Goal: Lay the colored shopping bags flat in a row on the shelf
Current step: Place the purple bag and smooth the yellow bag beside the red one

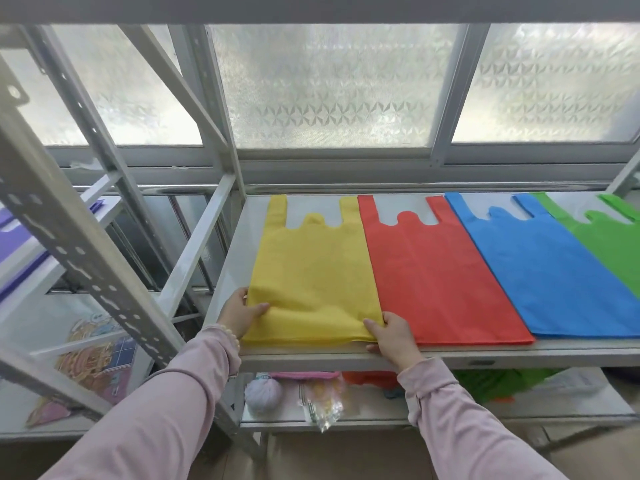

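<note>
Four flat bags lie side by side on the grey metal shelf (485,356), handles toward the window. From left to right they are a yellow bag (311,271), a red bag (436,275), a blue bag (550,271) and a green bag (613,240), each overlapping its neighbour slightly. My left hand (240,313) pinches the yellow bag's bottom left corner. My right hand (393,336) grips its bottom right corner, at the seam with the red bag. The green bag runs out of frame at the right.
A frosted window (332,88) stands behind the shelf. Slanted metal uprights (79,244) rise at the left. On the lower shelf (381,415) lie a purple pompom (263,394), small packets (323,403) and more green and orange bags. Purple bags (14,244) sit on the neighbouring rack.
</note>
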